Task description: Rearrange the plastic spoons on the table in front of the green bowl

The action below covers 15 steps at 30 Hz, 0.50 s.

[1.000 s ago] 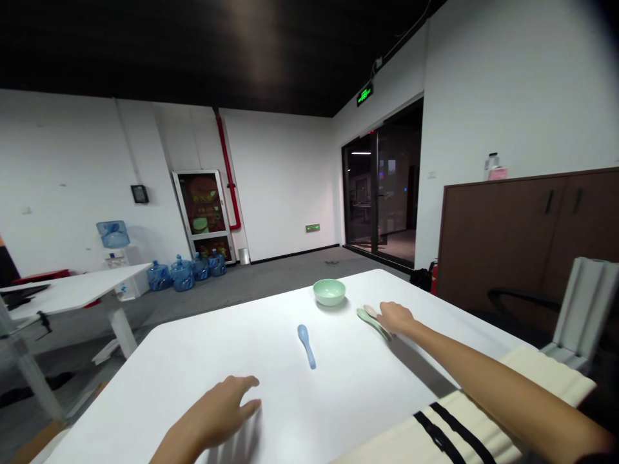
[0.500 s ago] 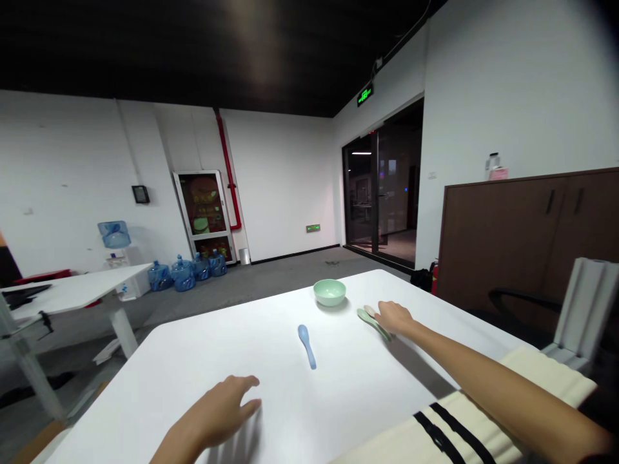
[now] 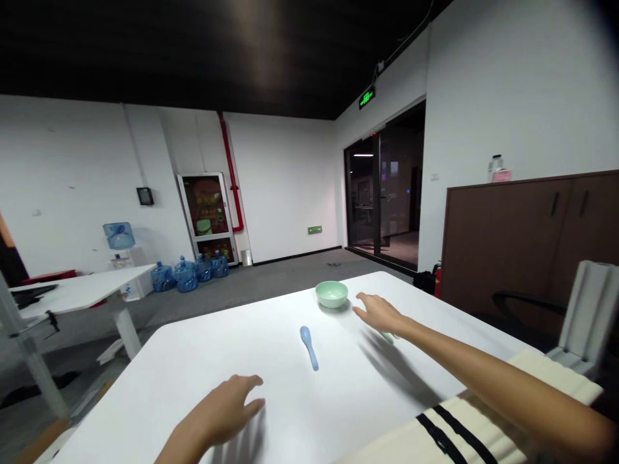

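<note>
My right hand (image 3: 380,312) reaches over the white table (image 3: 242,348), fingers stretched out toward a mint green bowl (image 3: 331,294) just to its left. It covers most of a green spoon (image 3: 388,337); only the handle's end shows below the wrist, lying on the table. A blue spoon (image 3: 308,346) lies in the middle of the table, apart from both hands. My left hand (image 3: 223,410) rests flat on the near part of the table with fingers apart and nothing in it.
A cream cloth with black stripes (image 3: 449,432) lies at the table's near right edge. A chair (image 3: 580,309) and a brown cabinet (image 3: 522,238) stand to the right. Another white table (image 3: 77,290) and blue water jugs (image 3: 186,274) are at the left.
My right hand has moved left from beside the green spoon to over it, fingers now pointing at the bowl. The pale spoon next to it is now hidden. The left hand stays put.
</note>
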Motion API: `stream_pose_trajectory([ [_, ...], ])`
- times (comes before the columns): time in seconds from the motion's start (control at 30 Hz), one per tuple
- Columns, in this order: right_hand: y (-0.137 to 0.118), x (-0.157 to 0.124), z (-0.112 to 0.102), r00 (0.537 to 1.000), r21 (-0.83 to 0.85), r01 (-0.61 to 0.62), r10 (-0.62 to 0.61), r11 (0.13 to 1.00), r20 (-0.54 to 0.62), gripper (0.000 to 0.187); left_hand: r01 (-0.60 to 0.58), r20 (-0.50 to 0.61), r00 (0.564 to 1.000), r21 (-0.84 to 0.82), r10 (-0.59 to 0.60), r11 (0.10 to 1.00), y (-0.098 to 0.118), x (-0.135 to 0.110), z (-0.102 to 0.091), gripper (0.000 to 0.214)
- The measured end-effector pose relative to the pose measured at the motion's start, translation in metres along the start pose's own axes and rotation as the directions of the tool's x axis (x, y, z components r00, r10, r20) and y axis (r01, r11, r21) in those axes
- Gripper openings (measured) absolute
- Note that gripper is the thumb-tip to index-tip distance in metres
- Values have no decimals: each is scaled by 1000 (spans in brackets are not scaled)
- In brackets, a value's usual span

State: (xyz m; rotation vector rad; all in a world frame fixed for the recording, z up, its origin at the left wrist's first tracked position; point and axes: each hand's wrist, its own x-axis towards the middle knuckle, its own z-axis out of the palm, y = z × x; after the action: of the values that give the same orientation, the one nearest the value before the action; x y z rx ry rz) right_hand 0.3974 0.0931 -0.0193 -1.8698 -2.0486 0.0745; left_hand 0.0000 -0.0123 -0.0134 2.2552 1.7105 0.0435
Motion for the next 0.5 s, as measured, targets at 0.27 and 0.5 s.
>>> stream_pose_trajectory([
  [0.27,-2,-16,23,995,29,83,-82,996,-49,59,-13,-11,1000,-10,13,1000,-3,1,2,57],
  [0.5,9,-18,36,989,58,146,-144,988,-35,65,-2,-5,1000,1,2,1000,-3,2,2,56],
])
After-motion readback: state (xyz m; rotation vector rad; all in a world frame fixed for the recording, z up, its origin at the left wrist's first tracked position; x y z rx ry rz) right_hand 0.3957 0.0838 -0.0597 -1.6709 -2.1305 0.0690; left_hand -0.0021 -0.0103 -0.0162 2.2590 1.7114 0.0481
